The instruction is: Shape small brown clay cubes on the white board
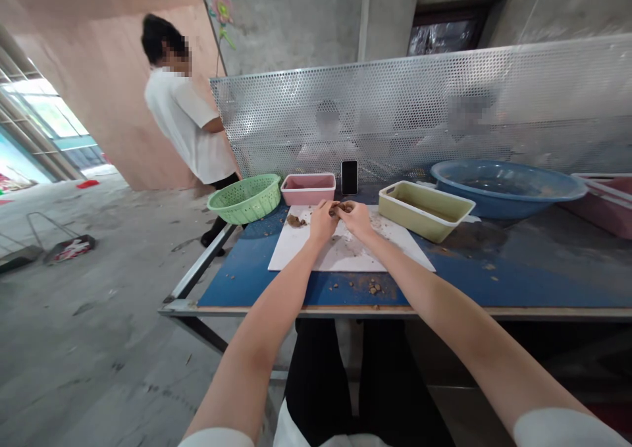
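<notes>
Head view showed you one perforated metal panel running along the far side of one blue-topped table, the two largest things before you. One other person, in a white shirt, stood beyond the table's left end. Four kinds of vessel stood on the table, five pieces in all: one wide blue basin to the right; one green basket with a pierced wall at the left corner; one olive tub just beside the board's right side; and two pink containers, a near one beside the basket and a far one, cut off by the right edge of view. One white board lay flat in front of you. Your two hands, left hand and right hand, met over its far part, fingers of both closed on one brown lump, which they partly hid; whether it touched the board, you could not tell. One dark-screened phone stood upright behind them, near the panel. One second lump lay on the board, left of your left hand. Smallest were the brown crumbs by the table's near edge, too tiny to count.
</notes>
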`<state>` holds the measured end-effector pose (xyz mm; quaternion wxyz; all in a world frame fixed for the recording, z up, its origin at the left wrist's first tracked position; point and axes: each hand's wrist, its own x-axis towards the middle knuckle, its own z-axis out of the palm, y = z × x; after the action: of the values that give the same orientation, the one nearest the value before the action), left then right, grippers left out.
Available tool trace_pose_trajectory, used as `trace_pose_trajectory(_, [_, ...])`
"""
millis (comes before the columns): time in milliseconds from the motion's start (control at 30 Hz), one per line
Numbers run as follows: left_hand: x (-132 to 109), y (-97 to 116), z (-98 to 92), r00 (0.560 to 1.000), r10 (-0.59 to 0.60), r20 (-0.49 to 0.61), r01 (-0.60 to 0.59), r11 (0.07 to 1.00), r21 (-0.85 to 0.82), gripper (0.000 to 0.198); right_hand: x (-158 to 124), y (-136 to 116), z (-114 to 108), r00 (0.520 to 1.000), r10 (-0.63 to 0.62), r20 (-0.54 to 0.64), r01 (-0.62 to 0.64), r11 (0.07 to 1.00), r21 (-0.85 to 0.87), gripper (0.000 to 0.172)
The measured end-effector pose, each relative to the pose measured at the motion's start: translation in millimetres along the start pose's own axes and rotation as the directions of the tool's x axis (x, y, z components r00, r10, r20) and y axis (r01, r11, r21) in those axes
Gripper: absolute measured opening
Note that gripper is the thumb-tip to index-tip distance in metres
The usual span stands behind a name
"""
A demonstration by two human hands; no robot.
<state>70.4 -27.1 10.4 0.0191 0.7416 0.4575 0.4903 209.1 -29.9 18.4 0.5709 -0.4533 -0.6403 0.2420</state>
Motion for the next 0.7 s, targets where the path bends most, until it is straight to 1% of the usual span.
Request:
trace_pose_trajectory(100, [0.1, 0.2, -0.6, 1.000, 0.002, -0.008, -0.002, 1.000, -0.006, 0.034, -1.2, 0.3, 0.8, 1.000, -0.005, -0.012, 0.005, 1.000, 0.014, 0.030])
trace_pose_trajectory(233, [0.0, -2.5, -0.6, 1.000, -0.022, -0.022, 0.022, 1.000, 0.008, 0.030, -1.2, 4.8, 4.7, 1.000, -0.008, 0.000, 0.008, 0.999, -0.033, 0.032])
trace_pose_trajectory(367, [0.1, -7.0, 1.4, 0.997, -0.065, -0.047, 0.065, 0.998, 0.001, 0.023, 0.8, 10.8, 8.6, 0.997, -0.044, -0.057, 0.039, 0.996, -0.077, 0.031])
trace_pose_trajectory(567, [0.2, -6.9, 1.5, 0.994, -0.104, -0.023, 0.105, 0.993, 0.048, 0.029, 3.2, 15.4, 7.5, 0.994, -0.055, -0.094, 0.047, 0.995, -0.084, 0.027])
trace_pose_trajectory(700, [0.7, -3.6, -0.2, 0.993, -0.116, -0.002, 0.116, 0.992, 0.043, 0.027, 3.8, 17.0, 6.6, 0.991, -0.071, -0.113, 0.061, 0.995, -0.084, 0.026])
